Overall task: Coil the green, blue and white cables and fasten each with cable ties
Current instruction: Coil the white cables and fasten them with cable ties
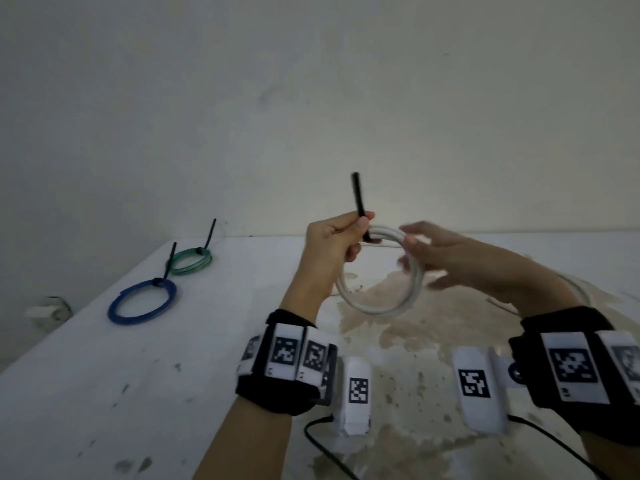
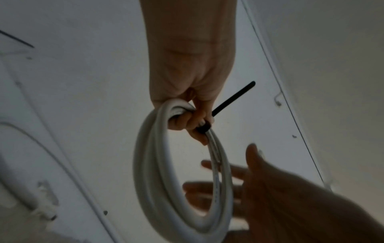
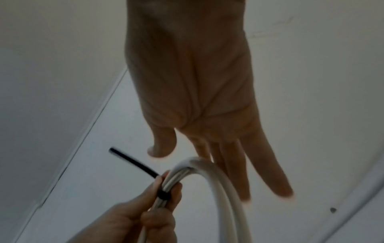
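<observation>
White cable (image 1: 381, 296) hangs coiled above the table (image 1: 173, 358), gripped with its black cable tie (image 1: 358, 199) in my left hand (image 1: 332, 244), my right hand (image 1: 446, 258) spread empty beside it; a loose tie could let loops spring apart.

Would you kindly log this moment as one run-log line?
left hand: grips white cable coil and black tie | right hand: open beside coil | green coil, blue coil: tied, on table
</observation>
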